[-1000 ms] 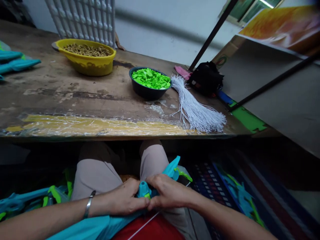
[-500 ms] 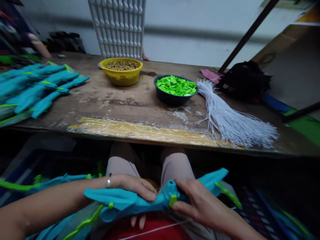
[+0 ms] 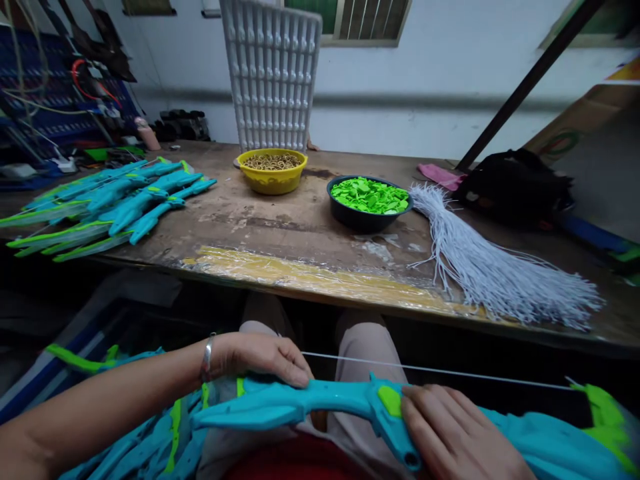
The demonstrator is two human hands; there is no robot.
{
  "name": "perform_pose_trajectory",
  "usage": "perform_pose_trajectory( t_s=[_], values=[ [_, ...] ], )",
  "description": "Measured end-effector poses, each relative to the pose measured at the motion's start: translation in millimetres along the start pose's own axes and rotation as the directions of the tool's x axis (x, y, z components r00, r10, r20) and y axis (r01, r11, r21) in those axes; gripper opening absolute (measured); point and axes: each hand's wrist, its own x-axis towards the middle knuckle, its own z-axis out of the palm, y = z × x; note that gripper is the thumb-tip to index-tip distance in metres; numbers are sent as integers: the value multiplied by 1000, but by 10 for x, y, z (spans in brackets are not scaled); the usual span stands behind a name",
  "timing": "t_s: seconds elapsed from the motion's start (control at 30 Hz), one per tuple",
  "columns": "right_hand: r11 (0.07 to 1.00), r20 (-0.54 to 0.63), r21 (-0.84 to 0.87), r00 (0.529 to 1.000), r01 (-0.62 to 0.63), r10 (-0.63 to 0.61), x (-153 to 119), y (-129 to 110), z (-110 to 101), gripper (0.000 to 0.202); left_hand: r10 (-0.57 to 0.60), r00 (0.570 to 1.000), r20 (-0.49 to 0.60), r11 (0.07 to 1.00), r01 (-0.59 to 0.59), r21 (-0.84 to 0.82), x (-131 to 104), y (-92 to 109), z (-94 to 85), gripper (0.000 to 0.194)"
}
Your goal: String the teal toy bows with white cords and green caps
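Observation:
A turquoise plastic toy bow (image 3: 345,396) with lime-green parts lies across my lap, a white string stretched along its far side. My left hand (image 3: 273,357), with a silver bracelet at the wrist, is closed on the bow's narrow part left of centre. Over the section just right of the lime-green piece (image 3: 389,401), my right hand (image 3: 450,427) wraps round the body, fingers together. The bow's open tube end points toward me beside my right hand. Its right end is partly cut off by the frame.
On the table (image 3: 240,227) are stacked turquoise bows (image 3: 125,193), a yellow basin (image 3: 273,179) of brown rings, a dark bowl (image 3: 367,217) of green pieces, white strings (image 3: 490,267) and a black bag (image 3: 515,187). More bows (image 3: 135,433) fill a blue crate at lower left.
The bow has turned over and shifted right; its tube end now faces me and the string runs on the far side. My right hand has moved right. The view has tilted up.

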Motion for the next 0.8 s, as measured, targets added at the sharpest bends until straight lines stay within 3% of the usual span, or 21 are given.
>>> perform_pose_trajectory(
  t_s=[0.23,0.47,0.63,0.8],
  values=[
    [998,-170,22,984,-58,61,-263,-37,90,34,56,997,-54,981,-45,190,-316,169,74,53],
    [994,-207,-60,975,-90,76,-283,-118,96,28,77,997,-24,952,-66,299,-517,170,136,60],
    [995,-330,-59,943,-76,53,-87,-57,166,25,124,992,15,962,-124,242,-635,177,219,60],
    [991,-343,-121,939,-48,4,69,59,312,21,155,986,-64,981,-146,128,-643,94,316,62]
  ],
)
